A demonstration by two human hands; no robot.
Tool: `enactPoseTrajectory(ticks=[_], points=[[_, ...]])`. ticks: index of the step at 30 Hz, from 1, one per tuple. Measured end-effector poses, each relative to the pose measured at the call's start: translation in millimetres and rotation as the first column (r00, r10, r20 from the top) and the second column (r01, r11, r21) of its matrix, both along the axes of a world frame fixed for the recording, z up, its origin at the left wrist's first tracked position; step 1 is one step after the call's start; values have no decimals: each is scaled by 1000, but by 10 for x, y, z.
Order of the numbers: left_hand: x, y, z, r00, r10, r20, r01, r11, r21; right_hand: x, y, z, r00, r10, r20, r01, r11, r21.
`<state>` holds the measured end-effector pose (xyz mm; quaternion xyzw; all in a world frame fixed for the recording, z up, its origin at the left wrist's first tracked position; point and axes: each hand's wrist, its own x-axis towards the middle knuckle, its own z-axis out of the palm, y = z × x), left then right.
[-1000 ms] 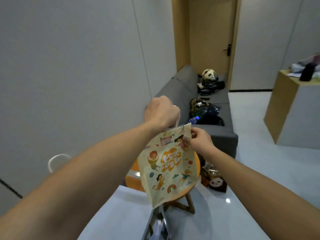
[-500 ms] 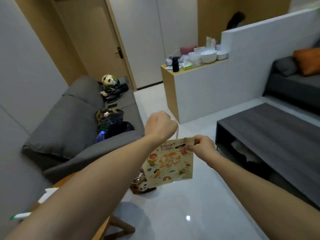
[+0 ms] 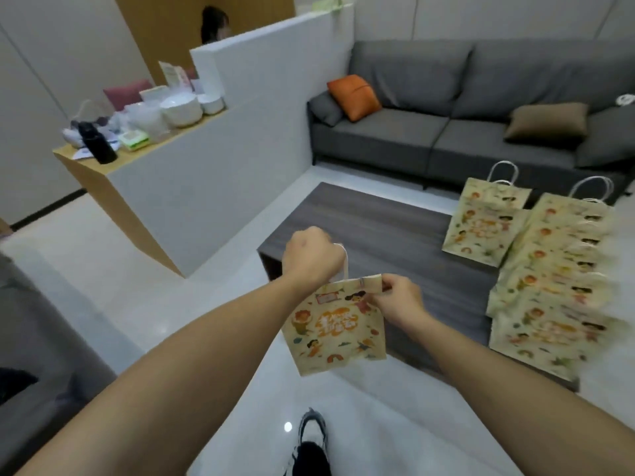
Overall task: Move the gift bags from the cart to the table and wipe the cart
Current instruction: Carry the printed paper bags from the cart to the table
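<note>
A cream gift bag [image 3: 335, 329] printed with cartoon children hangs in the air in front of me. My left hand [image 3: 311, 255] grips its white handle from above. My right hand [image 3: 398, 298] pinches the bag's upper right corner. The bag hangs just before the near left corner of a low dark wooden table [image 3: 378, 231]. Several matching gift bags [image 3: 549, 286] lie flat and overlapping on the table's right side, with one more bag [image 3: 482, 225] lying beyond them. The cart is out of view.
A grey sofa [image 3: 429, 132] with an orange cushion [image 3: 354, 96] and a brown cushion stands behind the table. At left a white partition counter [image 3: 206, 173] carries bowls and a black bottle. A person's head shows behind it. My shoe [image 3: 311, 444] is on the glossy white floor.
My view has swung right, from the small orange table and the first sofa to the dark table with the laid-out bags. Both hands keep their hold on the bag.
</note>
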<state>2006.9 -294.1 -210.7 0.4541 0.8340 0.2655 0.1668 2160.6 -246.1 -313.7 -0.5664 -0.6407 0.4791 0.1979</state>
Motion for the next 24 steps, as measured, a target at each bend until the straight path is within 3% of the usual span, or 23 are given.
enactPoseTrajectory(ticks=[5, 12, 24], points=[[115, 820, -95, 972, -233, 13, 233, 972, -8, 148, 538, 47, 976, -181, 118, 169, 980, 104], [330, 1772, -134, 855, -519, 10, 519, 855, -15, 366, 1074, 121, 886, -429, 175, 405, 900, 158], [884, 3140, -499, 741, -671, -12, 667, 738, -100, 899, 2124, -338, 829, -523, 197, 498, 851, 167]])
